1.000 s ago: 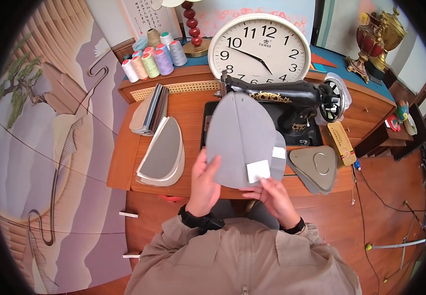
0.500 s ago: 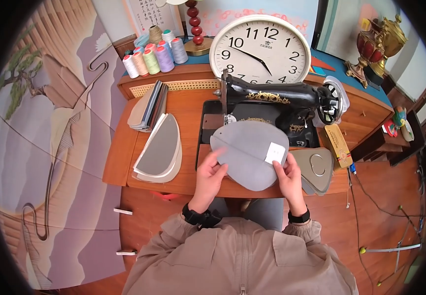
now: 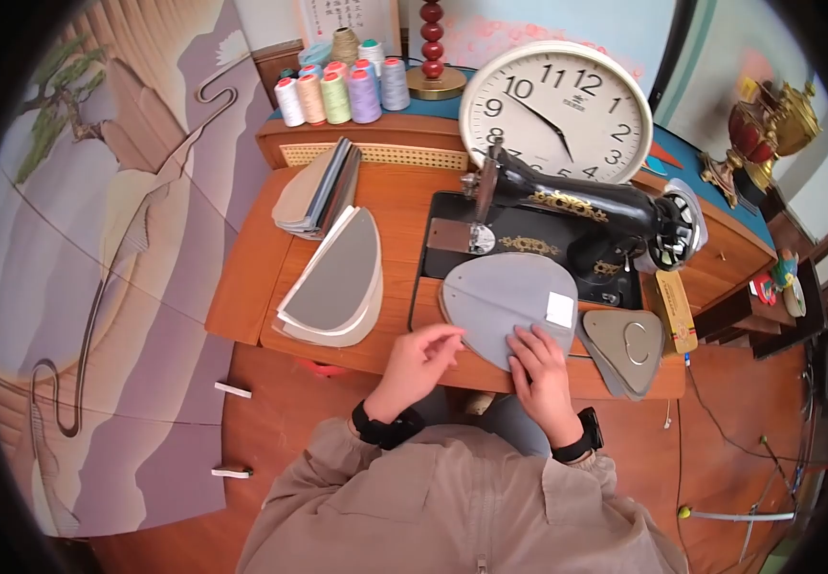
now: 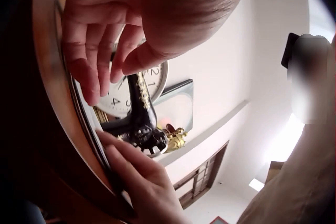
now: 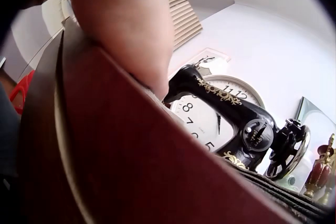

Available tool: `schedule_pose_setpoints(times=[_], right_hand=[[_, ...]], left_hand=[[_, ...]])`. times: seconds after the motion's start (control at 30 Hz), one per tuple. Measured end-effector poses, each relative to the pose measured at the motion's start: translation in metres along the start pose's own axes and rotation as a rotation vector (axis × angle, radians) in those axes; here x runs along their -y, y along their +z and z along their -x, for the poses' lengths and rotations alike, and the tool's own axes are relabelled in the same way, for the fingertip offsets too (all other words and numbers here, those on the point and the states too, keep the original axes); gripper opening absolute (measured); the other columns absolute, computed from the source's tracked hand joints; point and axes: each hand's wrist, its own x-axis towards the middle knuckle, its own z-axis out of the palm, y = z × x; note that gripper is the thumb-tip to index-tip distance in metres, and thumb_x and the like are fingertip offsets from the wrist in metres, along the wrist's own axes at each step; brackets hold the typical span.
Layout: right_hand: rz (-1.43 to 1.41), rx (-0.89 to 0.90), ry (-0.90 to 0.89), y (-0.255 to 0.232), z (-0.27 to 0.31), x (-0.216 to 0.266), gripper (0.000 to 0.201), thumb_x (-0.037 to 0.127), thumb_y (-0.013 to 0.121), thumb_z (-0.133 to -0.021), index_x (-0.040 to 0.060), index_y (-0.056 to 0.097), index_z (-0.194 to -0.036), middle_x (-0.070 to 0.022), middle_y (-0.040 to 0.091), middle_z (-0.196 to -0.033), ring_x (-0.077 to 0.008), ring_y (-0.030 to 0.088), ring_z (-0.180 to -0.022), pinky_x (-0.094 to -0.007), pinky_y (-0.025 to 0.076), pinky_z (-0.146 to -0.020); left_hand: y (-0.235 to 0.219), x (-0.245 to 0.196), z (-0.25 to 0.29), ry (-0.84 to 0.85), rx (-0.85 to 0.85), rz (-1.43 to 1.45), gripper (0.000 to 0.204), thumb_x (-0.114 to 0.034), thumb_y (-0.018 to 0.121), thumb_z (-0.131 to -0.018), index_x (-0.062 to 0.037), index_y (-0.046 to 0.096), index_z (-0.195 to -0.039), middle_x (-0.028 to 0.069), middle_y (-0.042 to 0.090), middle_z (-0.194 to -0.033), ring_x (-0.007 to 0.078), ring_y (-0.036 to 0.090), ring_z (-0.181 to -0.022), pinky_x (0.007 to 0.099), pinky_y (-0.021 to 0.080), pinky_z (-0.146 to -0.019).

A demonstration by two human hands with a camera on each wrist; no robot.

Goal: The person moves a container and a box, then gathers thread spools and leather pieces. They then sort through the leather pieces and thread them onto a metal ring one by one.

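A grey, rounded, egg-shaped sheet with a white label lies at the front of the sewing table, just before the black sewing machine. On its lower edge rests my right hand, fingers fairly straight over the surface. Beside its lower left edge is my left hand, with fingertips near the rim. The left wrist view shows that hand with loosely bent fingers and nothing in them. In the right wrist view, part of the right hand appears over the table edge.
Left of the machine lie a stack of grey and white half-oval pieces and a folded bundle. On the right are grey-brown triangular pieces and a yellow box. Behind stand thread spools and a clock.
The grey sheet, earlier held up in both hands, has been turned and lowered onto the table. Both hands have loosened from it; the right now rests on it. The head view has shifted left.
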Motion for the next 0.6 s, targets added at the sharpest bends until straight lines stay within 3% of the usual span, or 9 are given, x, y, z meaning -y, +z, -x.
schedule_pose_setpoints(times=[0.07, 0.1, 0.13, 0.23, 0.33, 0.6], right_hand=[[0.006, -0.004, 0.002, 0.002, 0.001, 0.002, 0.030, 0.007, 0.066, -0.086, 0.0037, 0.069, -0.115, -0.0122, 0.064, -0.125, -0.0372, 0.054, -0.122, -0.0467, 0.043, -0.102], [0.022, -0.014, 0.014, 0.002, 0.001, 0.002, 0.030, 0.007, 0.066, -0.086, 0.0040, 0.069, -0.116, -0.0120, 0.064, -0.125, -0.0369, 0.054, -0.122, -0.0467, 0.042, -0.102], [0.031, -0.015, 0.015, 0.003, 0.000, 0.002, 0.031, 0.007, 0.067, -0.084, 0.0041, 0.069, -0.115, -0.0116, 0.064, -0.124, -0.0366, 0.055, -0.121, -0.0463, 0.043, -0.101], [0.035, -0.025, 0.026, 0.004, -0.001, 0.004, 0.030, 0.007, 0.067, -0.083, 0.0040, 0.069, -0.113, -0.0112, 0.064, -0.124, -0.0363, 0.055, -0.121, -0.0464, 0.043, -0.101], [0.057, -0.032, 0.024, 0.005, -0.001, 0.006, 0.030, 0.007, 0.067, -0.082, 0.0041, 0.069, -0.112, -0.0110, 0.065, -0.123, -0.0359, 0.055, -0.121, -0.0466, 0.043, -0.100], [0.067, -0.045, 0.017, 0.005, -0.003, 0.006, 0.030, 0.006, 0.067, -0.081, 0.0041, 0.069, -0.111, -0.0112, 0.064, -0.122, -0.0356, 0.056, -0.119, -0.0462, 0.043, -0.099]], left_hand=[[-0.024, -0.002, 0.001, 0.300, -0.270, -0.343, 0.018, -0.011, 0.061, -0.098, -0.0003, 0.069, -0.110, 0.0063, 0.069, -0.097, 0.0111, 0.065, -0.084, 0.0250, 0.052, -0.074], [-0.040, -0.004, 0.001, 0.304, -0.361, -0.411, 0.016, -0.010, 0.062, -0.097, -0.0010, 0.070, -0.107, 0.0090, 0.070, -0.098, 0.0182, 0.067, -0.086, 0.0297, 0.052, -0.076], [-0.057, -0.008, -0.002, 0.461, -0.494, -0.681, 0.013, -0.007, 0.064, -0.092, -0.0018, 0.069, -0.103, 0.0136, 0.068, -0.093, 0.0333, 0.063, -0.090, 0.0388, 0.050, -0.079], [-0.097, 0.003, 0.004, 0.335, -0.612, -1.011, 0.019, -0.009, 0.068, -0.086, -0.0013, 0.067, -0.103, 0.0131, 0.065, -0.108, 0.0329, 0.058, -0.103, 0.0426, 0.043, -0.090], [-0.102, 0.005, 0.005, 0.279, -0.567, -1.036, 0.020, -0.010, 0.069, -0.083, -0.0008, 0.067, -0.101, 0.0130, 0.064, -0.107, 0.0321, 0.056, -0.105, 0.0424, 0.042, -0.092], [-0.105, 0.006, -0.007, 0.325, -0.579, -1.127, 0.017, -0.009, 0.068, -0.081, -0.0010, 0.066, -0.096, 0.0128, 0.062, -0.099, 0.0326, 0.059, -0.094, 0.0435, 0.048, -0.081]])
